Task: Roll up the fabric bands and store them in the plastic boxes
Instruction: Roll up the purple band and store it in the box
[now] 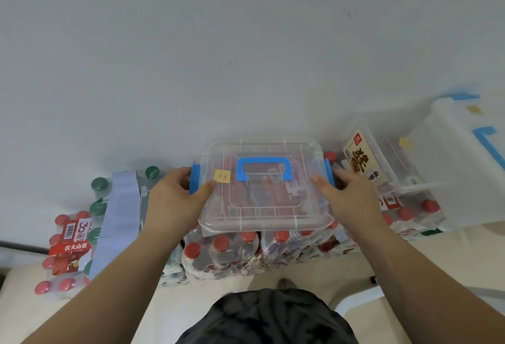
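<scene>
Squarely at centre: clear rectangular plastic box (262, 201) with ribbed lid, blue handle (264, 168), blue side latches and small yellow sticker (222, 176), resting atop shrink-wrapped packs of red-capped bottles (221, 253). Held at both ends: left hand (175, 196) curled round the left latch, thumb on the lid; right hand (347, 193) likewise clasping the right latch. Reddish contents inside, blurred. Alongside on the right, another clear box (388, 163); behind, plain white wall (246, 43).

Shrink-wrapped red-capped bottle packs (229, 251) line the white wall (191, 43); green-capped bottles (99, 184) stand left of them, a yellow carton (363, 162) right.
</scene>
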{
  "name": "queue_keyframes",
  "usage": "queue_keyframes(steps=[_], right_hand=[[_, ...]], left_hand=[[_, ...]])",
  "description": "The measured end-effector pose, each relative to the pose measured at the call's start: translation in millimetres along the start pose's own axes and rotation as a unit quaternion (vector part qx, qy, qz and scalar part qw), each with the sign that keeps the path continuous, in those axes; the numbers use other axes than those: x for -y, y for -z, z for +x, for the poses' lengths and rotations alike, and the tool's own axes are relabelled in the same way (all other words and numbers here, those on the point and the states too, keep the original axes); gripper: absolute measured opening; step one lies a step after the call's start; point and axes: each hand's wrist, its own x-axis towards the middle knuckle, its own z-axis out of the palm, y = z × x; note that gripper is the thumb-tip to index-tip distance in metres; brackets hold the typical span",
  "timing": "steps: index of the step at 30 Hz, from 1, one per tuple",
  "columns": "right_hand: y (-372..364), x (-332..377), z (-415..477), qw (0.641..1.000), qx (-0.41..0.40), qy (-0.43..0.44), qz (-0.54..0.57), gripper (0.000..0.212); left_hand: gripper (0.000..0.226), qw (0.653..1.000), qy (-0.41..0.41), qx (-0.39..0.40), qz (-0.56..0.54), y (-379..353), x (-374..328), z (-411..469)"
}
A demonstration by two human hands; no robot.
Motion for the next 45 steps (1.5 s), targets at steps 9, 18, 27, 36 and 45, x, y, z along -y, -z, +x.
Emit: queue_keyframes(steps=[9,18,27,36,45], right_hand=[[1,10,-2,0.972,-0.008,0.094,-0.213,0.022],[-1,12,-4,0.989,0.004,0.052,-0.141,0.02],[21,-4,-27,0.996,-0.02,-0.059,0.071,0.023],[23,-22,-53,0.96,-0.083,-0.156,0.219,0.042],[24,-21,-63,0.936,-0.093,-0.194,0.278,0.048]], left_hand=[[0.034,0.98,-0.122,-0.025,0.156,-6,-3,0],[0.02,0.982,-0.118,0.001,0.145,-4,-4,1],[0.051,0.991,-0.032,0.097,-0.083,-16,-42,-1],[0.082,0.984,-0.048,0.151,-0.076,-45,-60,-17],[0.069,0.968,-0.071,0.22,-0.098,-85,-71,-44]])
